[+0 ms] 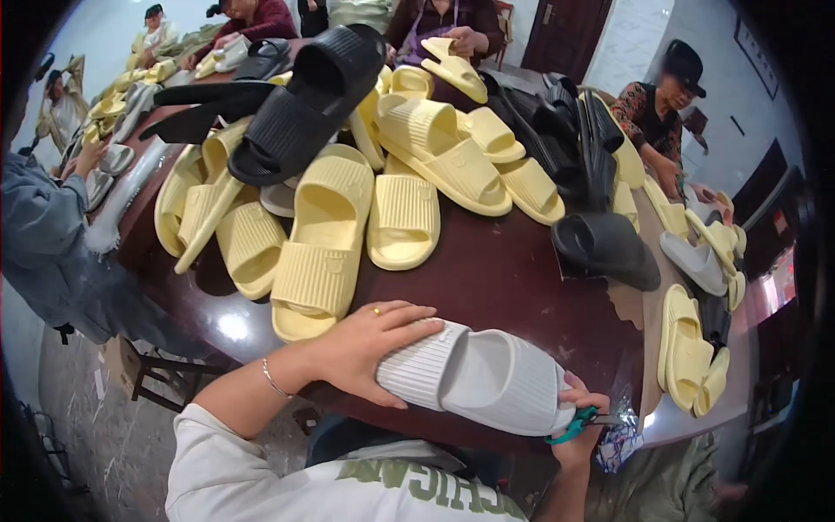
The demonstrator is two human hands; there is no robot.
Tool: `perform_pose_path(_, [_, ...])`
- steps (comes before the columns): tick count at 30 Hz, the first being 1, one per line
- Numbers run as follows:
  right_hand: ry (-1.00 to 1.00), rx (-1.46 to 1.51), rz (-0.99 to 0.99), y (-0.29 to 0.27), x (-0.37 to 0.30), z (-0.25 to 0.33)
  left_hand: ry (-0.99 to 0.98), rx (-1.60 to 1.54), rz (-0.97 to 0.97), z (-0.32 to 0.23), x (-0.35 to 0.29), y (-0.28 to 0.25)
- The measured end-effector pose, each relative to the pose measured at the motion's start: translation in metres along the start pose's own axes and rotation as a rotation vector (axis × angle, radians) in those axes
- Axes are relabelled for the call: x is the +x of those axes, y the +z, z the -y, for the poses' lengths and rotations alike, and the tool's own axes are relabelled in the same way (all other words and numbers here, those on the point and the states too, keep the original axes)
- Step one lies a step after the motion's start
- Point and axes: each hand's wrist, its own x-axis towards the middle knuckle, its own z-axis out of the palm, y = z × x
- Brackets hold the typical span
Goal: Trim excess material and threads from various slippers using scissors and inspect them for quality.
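Close in front of me, light grey ribbed slide sandals (483,370) lie lengthwise across the table's near edge. Two straps show, so they look like a pair nested together. My left hand (370,352) grips the left end, fingers over the strap and thumb on the near side. At the other end, my right hand (576,435) holds scissors with teal handles (574,424), their blades pointing right. Its fingertips also touch the grey sandals. Part of that hand is hidden behind the sandals and handles. Yellow slide sandals (322,248) lie just beyond my left hand.
A heap of yellow and black sandals (304,104) covers the far side of the dark red table (487,270). One black sandal (606,250) lies at the right, with yellow sandals (683,339) along the right edge. Several people sit around; a wooden stool (165,378) stands lower left.
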Motion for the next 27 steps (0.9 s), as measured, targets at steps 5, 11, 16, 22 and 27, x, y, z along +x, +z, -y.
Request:
perform_pose_path(5, [0.152,-0.095,-0.088,0.001,-0.005,-0.001,-0.008,0.159,-0.024,-0.014,-0.006,0.003])
perform_pose_path(11, [0.319,0.130,-0.431,0.002,-0.006,-0.006,-0.002,0.225,0.006,-0.020,-0.015,-0.010])
perform_pose_path(16, [0.440,0.204,-0.517,-0.007,-0.009,0.002,-0.026,0.444,-0.527,-0.009,-0.024,-0.043])
perform_pose_path(22, [0.461,0.072,-0.401,0.005,-0.001,0.013,-0.176,0.650,-1.254,0.035,-0.017,-0.123])
perform_pose_path(27, [0.518,0.120,-0.378,0.000,0.000,0.017,-0.524,0.963,-1.316,0.080,-0.007,-0.194])
